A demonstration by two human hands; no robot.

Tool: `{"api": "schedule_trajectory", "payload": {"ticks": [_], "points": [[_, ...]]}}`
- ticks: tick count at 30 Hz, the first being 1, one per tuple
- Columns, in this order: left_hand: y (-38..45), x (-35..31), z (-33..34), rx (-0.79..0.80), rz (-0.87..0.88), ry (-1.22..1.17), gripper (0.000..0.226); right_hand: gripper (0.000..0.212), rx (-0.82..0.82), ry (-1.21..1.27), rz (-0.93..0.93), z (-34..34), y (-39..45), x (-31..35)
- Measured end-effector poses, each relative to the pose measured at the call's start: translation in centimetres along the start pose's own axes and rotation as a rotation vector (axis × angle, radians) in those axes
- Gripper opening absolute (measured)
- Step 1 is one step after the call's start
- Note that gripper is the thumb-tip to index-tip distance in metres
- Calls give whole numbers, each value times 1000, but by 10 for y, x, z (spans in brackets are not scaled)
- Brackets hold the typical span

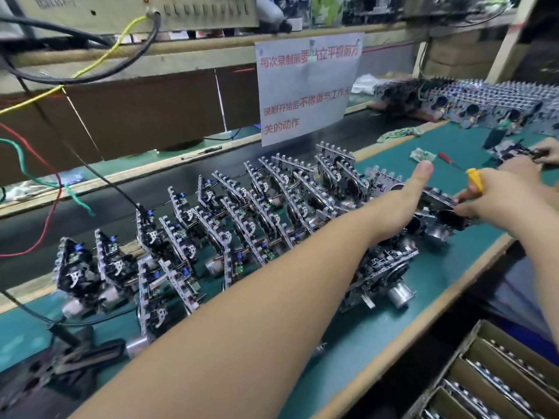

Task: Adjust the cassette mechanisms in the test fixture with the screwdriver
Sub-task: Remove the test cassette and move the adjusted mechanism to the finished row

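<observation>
The person's left hand [402,204] reaches far over the green table [393,337]. Its thumb sticks up, but its fingers are hidden behind it, so whether it holds anything cannot be told. The right hand [496,201] holds a yellow screwdriver [475,181] and pinches one cassette mechanism [441,213] with its fingertips. Many more cassette mechanisms [230,234] stand in tilted rows just beside it. A red screwdriver [447,159] lies farther back, and a paper sign [305,86] hangs above
</observation>
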State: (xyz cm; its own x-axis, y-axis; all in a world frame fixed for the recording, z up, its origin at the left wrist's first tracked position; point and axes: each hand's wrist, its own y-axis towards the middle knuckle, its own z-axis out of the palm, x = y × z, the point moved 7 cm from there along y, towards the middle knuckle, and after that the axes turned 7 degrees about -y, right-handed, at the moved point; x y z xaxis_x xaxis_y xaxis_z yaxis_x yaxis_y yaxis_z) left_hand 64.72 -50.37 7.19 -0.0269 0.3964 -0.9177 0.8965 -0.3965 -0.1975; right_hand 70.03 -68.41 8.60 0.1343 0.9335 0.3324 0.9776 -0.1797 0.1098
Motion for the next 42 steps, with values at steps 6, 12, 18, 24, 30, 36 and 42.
{"api": "schedule_trajectory", "payload": {"ticks": [6,12,18,24,30,36,42], "points": [[-11,-2,-5,-15,52,-42,100,42,-24,-75,-38,-19,4,-3],[-20,-11,7,40,91,-61,99,39,16,-228,34,2,-10,-5],[-28,0,1,-5,78,-134,95,47,-6,-126,93,-1,-29,-8],[-36,6,-5,-50,83,-188,92,47,64,-86,147,11,-35,9],[-45,10,-15,-82,72,-225,95,55,86,-173,177,0,-44,13],[-100,6,-49,-297,159,-255,64,34,-234,204,-198,-35,-120,127],[-250,52,-130,-811,309,-342,34,18,-35,760,-578,14,-251,287]]}}
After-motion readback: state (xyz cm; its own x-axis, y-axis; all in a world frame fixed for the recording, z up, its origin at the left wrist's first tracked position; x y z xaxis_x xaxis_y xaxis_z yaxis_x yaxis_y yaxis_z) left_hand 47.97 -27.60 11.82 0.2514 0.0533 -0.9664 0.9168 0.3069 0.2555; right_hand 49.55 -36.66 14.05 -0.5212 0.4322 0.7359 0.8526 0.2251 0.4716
